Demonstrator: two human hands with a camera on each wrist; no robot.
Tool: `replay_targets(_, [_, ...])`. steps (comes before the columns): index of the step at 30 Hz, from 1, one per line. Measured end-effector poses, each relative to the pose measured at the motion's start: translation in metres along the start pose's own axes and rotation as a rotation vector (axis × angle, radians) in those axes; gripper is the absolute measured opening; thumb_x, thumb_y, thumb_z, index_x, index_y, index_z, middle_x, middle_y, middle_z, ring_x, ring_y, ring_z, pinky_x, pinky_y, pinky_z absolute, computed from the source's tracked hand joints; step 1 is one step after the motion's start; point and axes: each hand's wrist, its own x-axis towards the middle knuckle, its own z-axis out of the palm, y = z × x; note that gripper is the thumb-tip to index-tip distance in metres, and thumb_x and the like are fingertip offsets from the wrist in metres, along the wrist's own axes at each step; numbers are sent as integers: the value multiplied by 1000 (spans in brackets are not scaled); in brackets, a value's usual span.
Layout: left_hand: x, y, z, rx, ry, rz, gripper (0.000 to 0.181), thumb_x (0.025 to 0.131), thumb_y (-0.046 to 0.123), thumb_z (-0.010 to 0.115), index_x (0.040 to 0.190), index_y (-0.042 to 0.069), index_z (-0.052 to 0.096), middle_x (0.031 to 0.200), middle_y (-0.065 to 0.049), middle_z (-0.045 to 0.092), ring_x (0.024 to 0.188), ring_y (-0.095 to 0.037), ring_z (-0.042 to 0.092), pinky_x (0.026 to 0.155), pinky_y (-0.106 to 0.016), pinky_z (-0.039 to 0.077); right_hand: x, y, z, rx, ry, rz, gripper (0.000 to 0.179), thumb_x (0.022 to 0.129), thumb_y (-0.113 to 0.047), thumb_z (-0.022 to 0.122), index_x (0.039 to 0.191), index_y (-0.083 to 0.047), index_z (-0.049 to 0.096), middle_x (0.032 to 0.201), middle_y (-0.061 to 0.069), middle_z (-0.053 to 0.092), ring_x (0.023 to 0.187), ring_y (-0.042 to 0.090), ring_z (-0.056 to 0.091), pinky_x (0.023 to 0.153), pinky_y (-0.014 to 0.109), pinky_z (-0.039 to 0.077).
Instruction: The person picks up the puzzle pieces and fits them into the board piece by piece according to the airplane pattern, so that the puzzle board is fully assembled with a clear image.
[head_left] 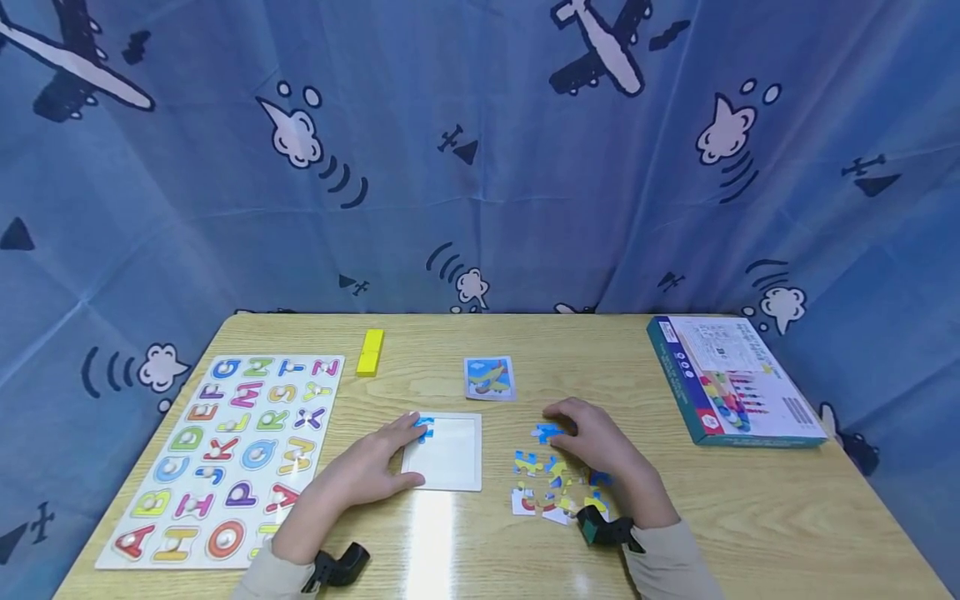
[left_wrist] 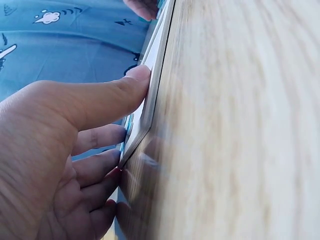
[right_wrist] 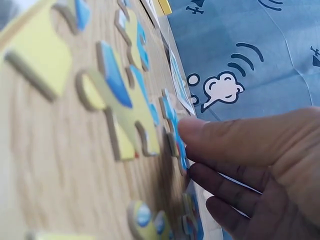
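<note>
A white square puzzle tray [head_left: 453, 457] lies before me, a blue jigsaw piece [head_left: 426, 429] in its far left corner. My left hand [head_left: 378, 460] spans the tray's left side, fingertips at that piece and thumb on the tray near its front left corner. In the left wrist view the thumb [left_wrist: 110, 97] touches the tray's face, the other fingers at its edge. To the right, my right hand [head_left: 600, 442] pinches another blue jigsaw piece [head_left: 549, 432] between thumb and fingers; the right wrist view shows this blue piece [right_wrist: 175, 132] close at the table surface.
Several loose jigsaw pieces [head_left: 557, 471] lie just in front of the right hand. Beyond the tray is a picture card with a yellow airplane [head_left: 489, 378]. An alphabet board [head_left: 240, 450] lies at left, yellow blocks [head_left: 370, 353] at the back, a box [head_left: 738, 379] at right.
</note>
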Motion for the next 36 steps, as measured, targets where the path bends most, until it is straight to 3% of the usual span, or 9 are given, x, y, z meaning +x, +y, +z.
replay_targets(8, [0, 0, 0, 4, -3, -1, 69, 83, 44, 70, 142, 17, 47, 153, -3, 34, 140, -27, 33, 112, -49, 35, -2, 7, -1, -41, -6, -57, 31, 83, -7, 70, 114, -4, 65, 117, 10, 59, 115, 34, 53, 97, 52, 46])
replay_targets(20, [1, 0, -1, 4, -2, -1, 69, 82, 42, 71, 141, 16, 47, 153, -3, 34, 140, -26, 33, 112, -47, 35, 1, 10, 3, -23, 16, -41, 19, 84, -8, 70, 102, -11, 67, 116, 7, 58, 114, 32, 52, 96, 52, 46])
replay_targets(29, [1, 0, 0, 2, -3, 10, 69, 82, 42, 71, 141, 15, 47, 153, -4, 34, 140, -27, 34, 113, -47, 34, 2, 7, 5, 1, 33, 12, 22, 85, -10, 70, 107, -12, 66, 108, 4, 63, 101, 23, 59, 89, 43, 51])
replay_targets(36, [1, 0, 0, 6, -3, 4, 69, 82, 42, 71, 141, 16, 47, 153, -3, 35, 140, -27, 34, 113, -47, 34, 4, 2, 5, 7, 43, -12, 26, 87, -12, 68, 113, -10, 66, 112, 5, 64, 100, 21, 60, 88, 40, 52])
